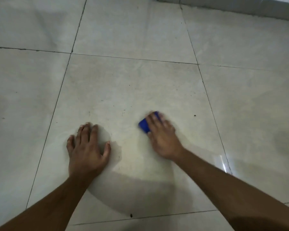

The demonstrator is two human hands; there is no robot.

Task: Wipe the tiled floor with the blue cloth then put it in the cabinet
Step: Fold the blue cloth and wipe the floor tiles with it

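Observation:
A small folded blue cloth (pixel 145 125) lies on the pale tiled floor (pixel 123 84), mostly covered by my right hand (pixel 162 135). That hand presses the cloth down with straight fingers and looks blurred from motion. My left hand (pixel 88 147) rests flat on the same tile, fingers spread, about a hand's width left of the cloth. No cabinet is in view.
Dark grout lines (pixel 205 90) divide the large tiles. A light wall base or step (pixel 240 7) runs along the top right. Small dark specks (pixel 194 115) dot the floor, and a bright glare (pixel 223 164) sits beside my right forearm.

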